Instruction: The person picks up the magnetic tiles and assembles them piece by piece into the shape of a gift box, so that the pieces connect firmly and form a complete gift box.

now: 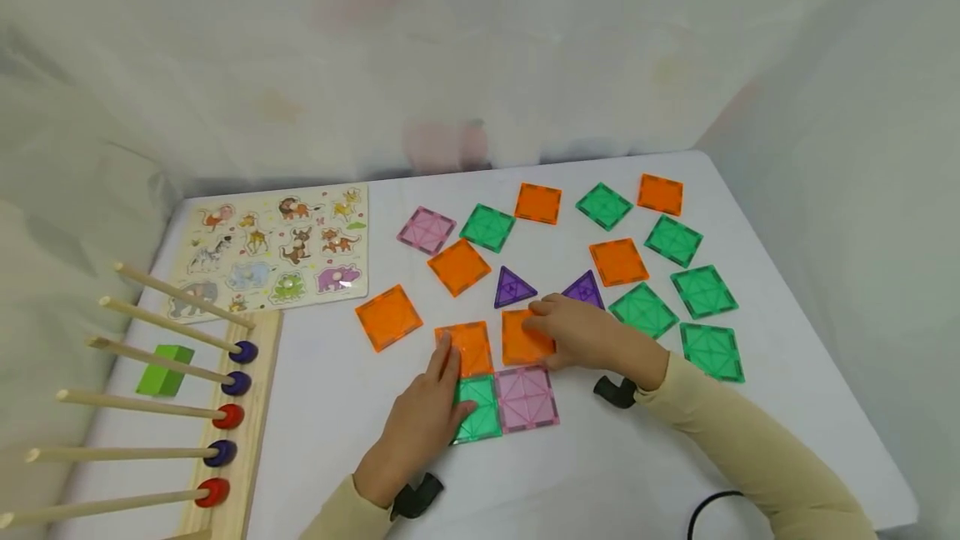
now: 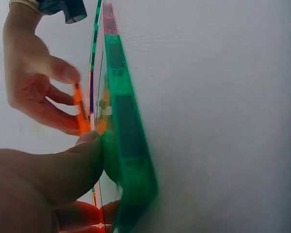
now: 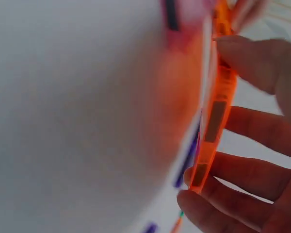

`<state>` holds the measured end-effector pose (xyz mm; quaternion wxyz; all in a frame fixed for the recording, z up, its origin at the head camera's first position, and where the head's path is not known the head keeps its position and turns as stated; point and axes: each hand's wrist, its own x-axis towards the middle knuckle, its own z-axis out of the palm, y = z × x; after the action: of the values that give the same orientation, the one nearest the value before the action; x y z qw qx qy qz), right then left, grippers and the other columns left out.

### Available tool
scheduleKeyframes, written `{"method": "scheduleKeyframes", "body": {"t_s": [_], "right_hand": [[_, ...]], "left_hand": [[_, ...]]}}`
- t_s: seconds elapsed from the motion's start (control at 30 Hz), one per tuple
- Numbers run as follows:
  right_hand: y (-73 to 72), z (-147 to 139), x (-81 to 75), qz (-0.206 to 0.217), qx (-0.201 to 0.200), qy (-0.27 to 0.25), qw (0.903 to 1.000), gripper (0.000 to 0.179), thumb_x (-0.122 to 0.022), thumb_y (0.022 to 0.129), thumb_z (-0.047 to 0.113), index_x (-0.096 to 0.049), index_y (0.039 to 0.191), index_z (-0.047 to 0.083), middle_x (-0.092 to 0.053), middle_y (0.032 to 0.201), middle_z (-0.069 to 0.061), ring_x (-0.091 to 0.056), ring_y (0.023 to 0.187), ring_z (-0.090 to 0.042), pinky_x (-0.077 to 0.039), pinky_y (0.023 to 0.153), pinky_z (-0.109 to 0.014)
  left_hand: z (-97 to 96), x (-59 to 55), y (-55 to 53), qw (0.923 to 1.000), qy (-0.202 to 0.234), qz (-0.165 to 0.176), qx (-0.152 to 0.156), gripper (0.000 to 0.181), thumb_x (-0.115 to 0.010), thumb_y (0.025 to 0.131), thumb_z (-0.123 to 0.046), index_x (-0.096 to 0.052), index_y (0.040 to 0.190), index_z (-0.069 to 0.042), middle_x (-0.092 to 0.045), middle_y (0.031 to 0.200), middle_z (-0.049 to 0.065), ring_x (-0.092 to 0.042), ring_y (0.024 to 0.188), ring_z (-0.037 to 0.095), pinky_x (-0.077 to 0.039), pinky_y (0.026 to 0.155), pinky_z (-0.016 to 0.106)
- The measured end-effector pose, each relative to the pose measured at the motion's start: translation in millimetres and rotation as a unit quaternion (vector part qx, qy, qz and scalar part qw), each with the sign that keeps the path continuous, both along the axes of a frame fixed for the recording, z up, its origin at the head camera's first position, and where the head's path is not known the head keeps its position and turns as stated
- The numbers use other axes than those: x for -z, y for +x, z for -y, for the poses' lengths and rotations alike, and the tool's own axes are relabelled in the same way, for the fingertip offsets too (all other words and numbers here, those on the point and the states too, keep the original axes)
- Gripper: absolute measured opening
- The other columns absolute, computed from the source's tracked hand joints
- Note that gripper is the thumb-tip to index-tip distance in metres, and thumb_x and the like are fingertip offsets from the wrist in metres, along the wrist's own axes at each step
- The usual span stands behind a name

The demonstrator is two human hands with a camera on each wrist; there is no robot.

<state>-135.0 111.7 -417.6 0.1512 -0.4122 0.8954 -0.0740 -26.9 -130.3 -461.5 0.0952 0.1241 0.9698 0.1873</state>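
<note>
My right hand (image 1: 581,332) grips an orange square magnetic tile (image 1: 519,342) by its edges; in the right wrist view the thumb and fingers (image 3: 254,170) hold the tile tilted over the table. Just below it lies a pink square tile (image 1: 527,398), joined to a green square tile (image 1: 483,408). Above the green tile, another orange square tile (image 1: 471,348) meets its edge. My left hand (image 1: 420,419) rests along the left side of this pair, thumb on the green tile and straight fingers on the orange one. Two purple triangle tiles (image 1: 513,287) lie beyond the hands.
Loose green tiles (image 1: 711,352) and orange tiles (image 1: 618,262) spread across the back and right of the table. An animal puzzle board (image 1: 270,252) lies back left. A wooden peg rack (image 1: 255,423) with red and blue rings and a green block (image 1: 164,371) stand at left.
</note>
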Motion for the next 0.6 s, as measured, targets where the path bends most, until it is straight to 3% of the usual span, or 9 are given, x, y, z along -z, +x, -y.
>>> {"method": "scheduleKeyframes", "body": {"t_s": [0.2,0.33,0.43,0.6], "right_hand": [[-0.8,9.7,18.6,0.003,-0.024,0.000,0.9997,0.047,-0.066,0.090,0.033,-0.058,0.133,0.015,-0.051,0.142,-0.012,-0.045,0.133,-0.030,-0.042,0.106,-0.041],[-1.1,16.4,25.8,-0.035,-0.044,-0.024,0.9981,0.043,-0.060,0.095,0.028,-0.055,0.136,0.018,-0.052,0.142,-0.009,-0.044,0.133,-0.028,-0.042,0.106,-0.043],[-1.7,21.4,31.6,-0.056,-0.039,-0.038,0.9970,0.044,-0.060,0.095,0.030,-0.055,0.136,0.017,-0.053,0.140,-0.007,-0.046,0.131,-0.027,-0.042,0.106,-0.044],[-3.8,29.2,38.1,-0.088,0.004,-0.042,0.9953,0.045,-0.066,0.090,0.034,-0.059,0.131,0.015,-0.056,0.132,-0.005,-0.050,0.122,-0.026,-0.047,0.097,-0.044]], "left_hand": [[-0.7,1.3,-0.5,1.0000,-0.008,0.002,-0.001,0.079,-0.066,0.088,-0.042,-0.035,0.147,-0.001,-0.021,0.159,0.016,-0.063,0.101,0.034,-0.057,0.075,0.043],[-1.3,1.6,-2.2,0.9999,-0.013,-0.011,0.004,0.078,-0.066,0.088,-0.042,-0.036,0.146,0.000,-0.023,0.158,0.017,-0.064,0.098,0.034,-0.057,0.072,0.042],[-2.1,1.1,-3.1,0.9997,-0.018,-0.014,0.004,0.078,-0.066,0.088,-0.042,-0.036,0.146,0.000,-0.023,0.157,0.017,-0.065,0.096,0.033,-0.057,0.070,0.041],[-4.4,0.9,-4.3,0.9997,-0.022,-0.010,-0.002,0.078,-0.065,0.088,-0.042,-0.036,0.146,0.001,-0.023,0.157,0.018,-0.066,0.093,0.033,-0.057,0.067,0.041]]}}
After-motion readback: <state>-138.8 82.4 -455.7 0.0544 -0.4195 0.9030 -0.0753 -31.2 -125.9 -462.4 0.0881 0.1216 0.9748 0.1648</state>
